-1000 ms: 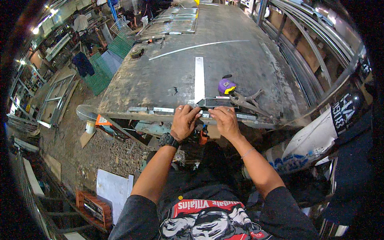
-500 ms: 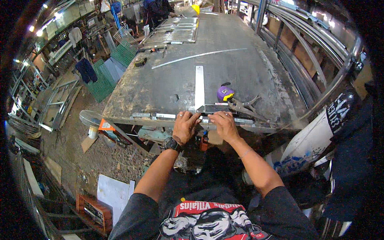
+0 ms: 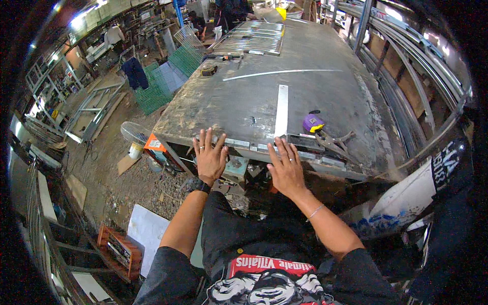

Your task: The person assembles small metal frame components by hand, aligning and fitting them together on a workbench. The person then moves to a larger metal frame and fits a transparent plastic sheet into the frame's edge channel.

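Observation:
My left hand (image 3: 209,158) is open at the front edge of the dark worktable (image 3: 244,107), its fingers spread, nothing in it. To its right, my right hand (image 3: 287,170) is also open, palm down, fingertips by the near end of a flat, pale metal strip (image 3: 281,112). Several short metal pieces (image 3: 237,143) line the table's front edge between and beside the hands. Right of the strip lie a purple and yellow tape measure (image 3: 312,123) and a pair of worn metal locking pliers (image 3: 333,145). A dark angled metal piece (image 3: 305,141) sits just beyond my right fingers.
A long thin metal strip (image 3: 282,74) crosses the table, with a black and yellow tape measure (image 3: 208,70) and a barred metal frame (image 3: 249,38) beyond. A fan (image 3: 134,133) stands left of the table; a white cylinder (image 3: 406,188) leans at the right. People are in the background.
My hands were close together with bent fingers at the table edge. They have drawn apart and opened, the left one moving left. The view has shifted, so the table appears farther right.

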`<action>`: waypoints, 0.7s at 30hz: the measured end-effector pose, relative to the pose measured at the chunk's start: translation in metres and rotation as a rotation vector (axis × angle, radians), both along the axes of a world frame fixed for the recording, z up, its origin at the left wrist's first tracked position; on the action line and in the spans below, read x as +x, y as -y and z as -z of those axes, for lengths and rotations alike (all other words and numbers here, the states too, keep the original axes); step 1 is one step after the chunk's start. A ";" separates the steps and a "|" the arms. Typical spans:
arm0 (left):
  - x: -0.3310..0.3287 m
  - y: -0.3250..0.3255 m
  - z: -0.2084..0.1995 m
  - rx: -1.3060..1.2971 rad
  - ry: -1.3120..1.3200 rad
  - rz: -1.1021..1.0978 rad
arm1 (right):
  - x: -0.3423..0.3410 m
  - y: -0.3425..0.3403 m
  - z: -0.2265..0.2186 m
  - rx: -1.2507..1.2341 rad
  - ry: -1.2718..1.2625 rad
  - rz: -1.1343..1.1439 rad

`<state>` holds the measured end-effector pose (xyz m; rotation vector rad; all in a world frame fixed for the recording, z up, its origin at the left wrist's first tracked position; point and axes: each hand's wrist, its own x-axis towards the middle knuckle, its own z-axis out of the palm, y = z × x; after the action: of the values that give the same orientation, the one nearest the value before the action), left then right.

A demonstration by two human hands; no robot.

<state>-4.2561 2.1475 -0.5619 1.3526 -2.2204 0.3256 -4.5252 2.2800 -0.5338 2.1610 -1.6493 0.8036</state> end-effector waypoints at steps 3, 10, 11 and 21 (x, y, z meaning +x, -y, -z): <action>0.001 0.002 0.005 0.009 -0.083 0.036 | 0.017 0.011 0.013 0.122 0.002 0.094; 0.003 0.004 -0.001 -0.005 -0.042 0.106 | 0.013 0.023 0.021 -0.009 0.020 0.078; 0.004 0.003 -0.001 0.026 -0.016 0.090 | 0.014 0.022 0.022 -0.036 0.014 0.067; 0.008 0.006 -0.006 -0.022 0.018 0.161 | 0.016 0.024 0.027 -0.037 -0.056 0.129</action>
<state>-4.2480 2.1416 -0.5554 1.1553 -2.3158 0.3040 -4.5090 2.2561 -0.5608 2.0101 -1.7125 0.7239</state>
